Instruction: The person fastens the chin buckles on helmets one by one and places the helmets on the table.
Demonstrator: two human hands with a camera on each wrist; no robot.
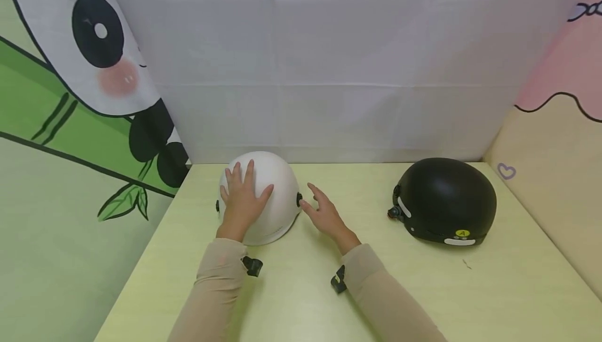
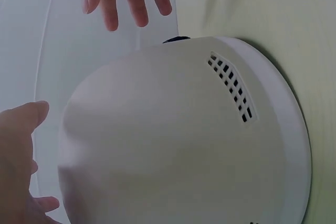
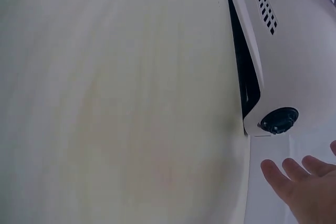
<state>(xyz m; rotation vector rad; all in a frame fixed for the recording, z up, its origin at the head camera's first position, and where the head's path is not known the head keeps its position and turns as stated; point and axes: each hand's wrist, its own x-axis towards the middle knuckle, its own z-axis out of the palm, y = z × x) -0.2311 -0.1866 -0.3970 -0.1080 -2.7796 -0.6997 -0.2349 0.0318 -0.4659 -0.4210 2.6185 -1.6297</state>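
A white helmet sits dome up on the table, left of the middle, with a black round knob on its side and a slotted vent in its shell. My left hand is over the helmet's upper left part with fingers spread; whether the palm touches the shell I cannot tell. To the right of the helmet is my right hand, its fingers extended beside the black knob. In the right wrist view a small gap shows between that hand and the helmet.
A black helmet stands on the right part of the pale table, with a yellow sticker on its lower rim. Behind the table hangs a white sheet. Walls with painted cartoon figures flank both sides.
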